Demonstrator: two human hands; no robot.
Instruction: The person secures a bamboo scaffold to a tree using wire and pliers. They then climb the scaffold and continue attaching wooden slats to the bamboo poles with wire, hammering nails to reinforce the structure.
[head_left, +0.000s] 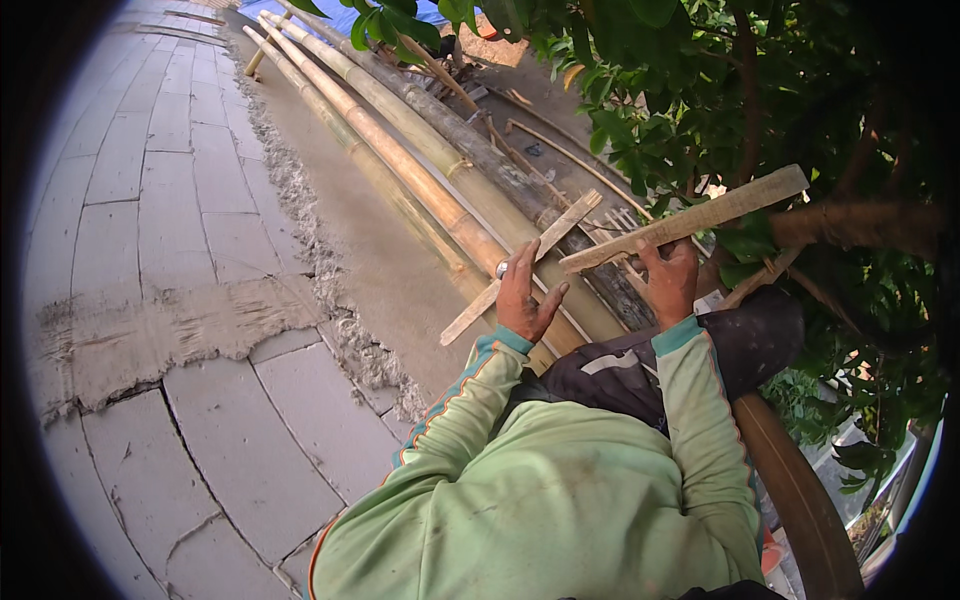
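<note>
My right hand [672, 280] grips a flat wooden plank [720, 208] near its middle, which slants up to the right. My left hand [522, 298], with a ring on a finger, lies over a thin wooden lath [470, 312]. Its fingers are stretched out and the thumb stands apart. That lath runs slantwise across several bamboo poles [375, 130], its far end [580, 210] close to the plank's left end. Part of the lath is hidden under my left hand.
Pale block paving [170, 190] spreads to the left, with a rough mortar band [180, 325] and a crumbly mortar edge [290, 190]. A smooth cement strip [370, 240] borders the poles. Leafy branches [650, 90] crowd the right side. A curved brown beam [800, 490] stands beside my right arm.
</note>
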